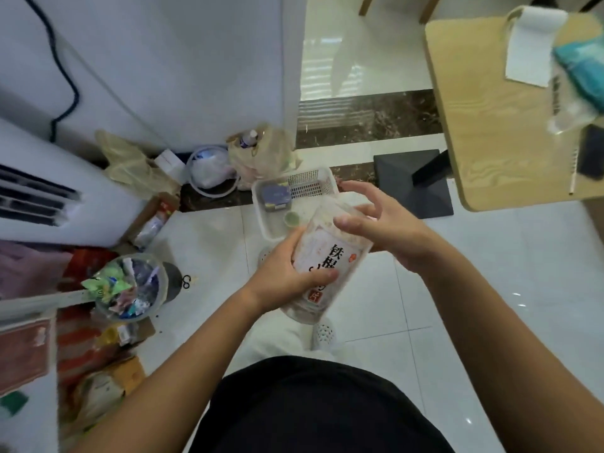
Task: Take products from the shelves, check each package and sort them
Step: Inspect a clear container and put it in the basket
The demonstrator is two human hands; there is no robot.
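Pale package point(327, 253) printed with large dark characters and a small red seal is held up in both hands above the tiled floor point(457, 289), tilted with its top end away from the person. Gripping the lower half is the left hand point(287, 276), with the fingers curled round the near side and the thumb laid across the printed front. At the top end the right hand point(382, 223) holds the package with its thumb on the face and loosely bent, partly spread fingers above; how the fingers sit behind the pack is hidden. Just beyond the hands a white basket point(261, 217) with perforated walls stands on the floor, holding a dark tin point(276, 197) and a small round green-topped pot point(292, 219). Below the package a white perforated shoe point(323, 333) shows, and nearer still the person's black shirt point(310, 407). Behind the basket, against the white wall, crumpled plastic bags point(261, 152) sit beside a clear round tub. To the left a clear container point(130, 286) full of mixed wrappers stands among cardboard and red and yellow packets, with a white vented appliance point(49, 191) behind it. To the right a light wooden table point(490, 125) on a dark base point(415, 181) carries a white paper roll point(529, 47) and a blurred teal packet point(581, 70).
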